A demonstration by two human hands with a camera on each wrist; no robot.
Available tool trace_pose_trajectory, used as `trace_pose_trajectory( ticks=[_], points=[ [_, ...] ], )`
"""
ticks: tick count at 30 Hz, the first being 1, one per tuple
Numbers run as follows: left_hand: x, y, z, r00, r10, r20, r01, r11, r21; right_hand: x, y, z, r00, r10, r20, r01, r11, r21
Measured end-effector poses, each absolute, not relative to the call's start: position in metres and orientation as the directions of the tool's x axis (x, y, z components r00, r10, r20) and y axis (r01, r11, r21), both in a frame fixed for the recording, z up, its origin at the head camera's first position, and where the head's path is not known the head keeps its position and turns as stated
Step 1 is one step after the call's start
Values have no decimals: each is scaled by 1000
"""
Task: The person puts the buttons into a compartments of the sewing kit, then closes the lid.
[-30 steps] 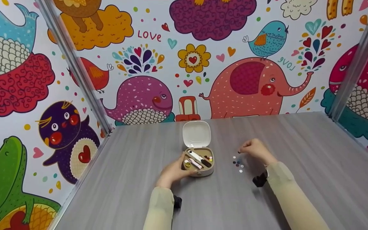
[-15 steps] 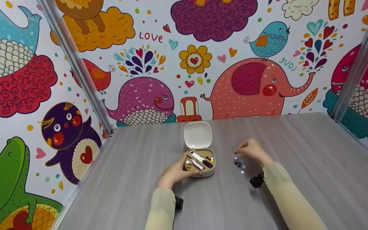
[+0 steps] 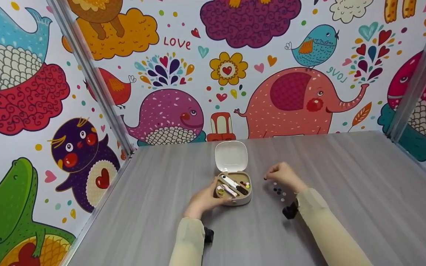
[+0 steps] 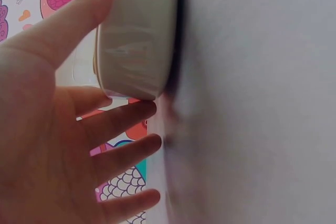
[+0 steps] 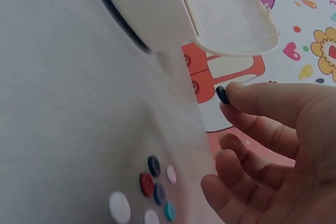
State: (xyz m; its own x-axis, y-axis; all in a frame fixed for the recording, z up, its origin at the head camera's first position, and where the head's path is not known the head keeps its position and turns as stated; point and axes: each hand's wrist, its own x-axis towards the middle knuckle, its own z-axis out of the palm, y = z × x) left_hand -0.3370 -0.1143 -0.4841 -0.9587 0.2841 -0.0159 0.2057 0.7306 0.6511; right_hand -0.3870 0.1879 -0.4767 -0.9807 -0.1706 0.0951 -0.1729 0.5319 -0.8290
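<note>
A sewing box [image 3: 241, 200] with its white lid [image 3: 231, 157] raised stands on the table. My left hand [image 3: 205, 201] holds its left front corner, thumb on the front wall and fingertips at the side; in the left wrist view the other fingers spread away from it. Inside lie a white-and-black tool [image 3: 234, 184], a pink-and-white tool [image 3: 229, 190] and a few small coloured buttons [image 3: 247, 185]. My right hand [image 3: 285, 175], right of the box, pinches a dark button [image 5: 223, 95] between thumb and index finger above the table. Its other fingers curl loosely.
Several loose buttons lie on the grey table [image 3: 154, 207] below the right hand, among them a red button [image 5: 147, 184], a teal button [image 5: 169, 211] and a white button [image 5: 120, 207]. A printed cartoon wall [image 3: 183, 74] rises behind the table.
My right hand has moved left toward the box with the dark button, away from the loose buttons. The left hand keeps its hold on the box.
</note>
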Motion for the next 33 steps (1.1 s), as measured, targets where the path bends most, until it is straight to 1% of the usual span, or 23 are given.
trace_pose_trajectory(
  ticks=[9,16,27,33],
  points=[
    [-337,-114,-485,-957,290,-5,216,725,654,-388,171,-475,-985,-160,68,-142,515,-845],
    [-336,-113,-485,-956,292,0,228,746,625,-389,161,-473,-968,-193,159,-243,582,-776],
    [-336,-114,-484,-958,288,-4,219,737,640,-393,148,-470,-965,-207,159,-252,578,-776],
    [-336,-114,-483,-960,280,-12,206,732,649,-394,144,-468,-965,-219,145,-246,555,-795]
  ],
)
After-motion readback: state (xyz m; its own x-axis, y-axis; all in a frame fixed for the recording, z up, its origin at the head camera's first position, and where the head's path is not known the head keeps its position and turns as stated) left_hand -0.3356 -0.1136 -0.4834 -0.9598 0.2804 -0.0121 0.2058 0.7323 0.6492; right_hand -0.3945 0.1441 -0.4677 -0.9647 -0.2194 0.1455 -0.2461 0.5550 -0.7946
